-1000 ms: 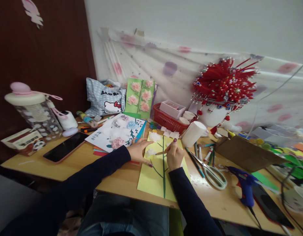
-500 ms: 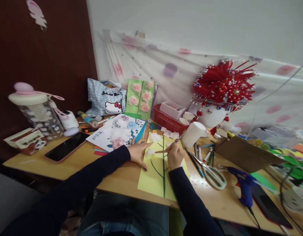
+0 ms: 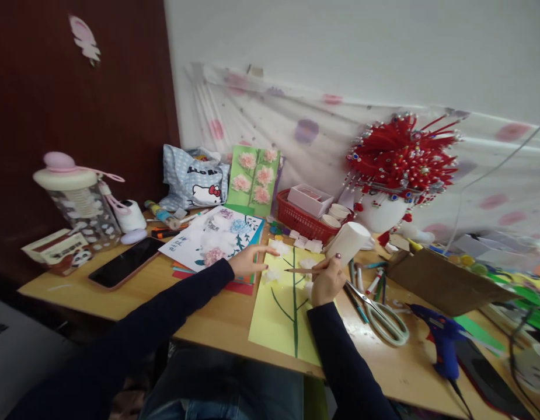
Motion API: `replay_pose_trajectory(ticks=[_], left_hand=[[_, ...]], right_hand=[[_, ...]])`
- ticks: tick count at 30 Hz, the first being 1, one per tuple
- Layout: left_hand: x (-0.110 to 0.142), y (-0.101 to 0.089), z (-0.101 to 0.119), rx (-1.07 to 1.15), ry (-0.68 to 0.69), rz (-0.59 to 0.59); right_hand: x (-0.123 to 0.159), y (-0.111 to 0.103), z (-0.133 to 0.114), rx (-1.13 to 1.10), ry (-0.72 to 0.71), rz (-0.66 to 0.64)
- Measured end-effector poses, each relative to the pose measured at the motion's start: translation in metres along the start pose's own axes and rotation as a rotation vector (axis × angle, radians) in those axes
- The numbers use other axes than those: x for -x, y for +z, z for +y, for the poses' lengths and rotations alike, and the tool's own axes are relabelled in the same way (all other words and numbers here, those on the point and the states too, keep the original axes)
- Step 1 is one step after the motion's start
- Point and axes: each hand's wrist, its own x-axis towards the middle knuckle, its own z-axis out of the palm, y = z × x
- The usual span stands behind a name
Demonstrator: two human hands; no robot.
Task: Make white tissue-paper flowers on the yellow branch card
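A sheet of yellow paper (image 3: 272,318) lies on the table in front of me, with a dark green stem and branches on it. Tufts of white tissue-like petals (image 3: 274,274) sit at the branch ends. My right hand (image 3: 328,283) is closed around a brown pencil (image 3: 299,270), its tip pointing left just above the sheet. My left hand (image 3: 251,261) reaches over the sheet's upper left edge, fingers stretched out near the white tufts and nothing in it. Small white paper squares (image 3: 305,241) lie beyond the sheet's top edge.
On the right are a white paper roll (image 3: 348,242), scissors (image 3: 386,321), markers and a blue glue gun (image 3: 440,338). Behind stand a red basket (image 3: 302,216) and a green flower card (image 3: 254,181). To the left lie a flower picture (image 3: 186,245) and a phone (image 3: 125,262).
My right hand has moved right with the pencil, its tip drawing away from the left tuft. My left hand has lifted and moved up towards the upper tuft. The view has shifted slightly.
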Motion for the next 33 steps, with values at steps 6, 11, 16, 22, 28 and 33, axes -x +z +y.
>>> replay_pose_trajectory(ticks=[6, 11, 16, 22, 28, 33], left_hand=[[-0.01, -0.036, -0.006, 0.306, -0.076, 0.467], [-0.008, -0.098, -0.021, 0.178, -0.16, 0.648], [-0.013, -0.137, -0.038, -0.153, -0.216, 0.685], [-0.021, -0.119, -0.061, -0.373, -0.239, 0.583], [-0.017, -0.11, -0.062, -0.305, -0.24, 0.643], [-0.015, -0.122, -0.048, -0.098, -0.189, 0.693]], right_hand=[[-0.006, 0.001, -0.003, -0.11, 0.102, 0.021], [-0.005, 0.002, -0.003, -0.139, 0.101, 0.019], [-0.003, 0.004, -0.003, -0.116, 0.068, -0.037], [-0.003, 0.002, -0.004, -0.088, 0.081, -0.028], [-0.002, 0.002, -0.008, -0.119, 0.082, -0.027], [-0.002, 0.002, -0.009, -0.105, 0.081, -0.018]])
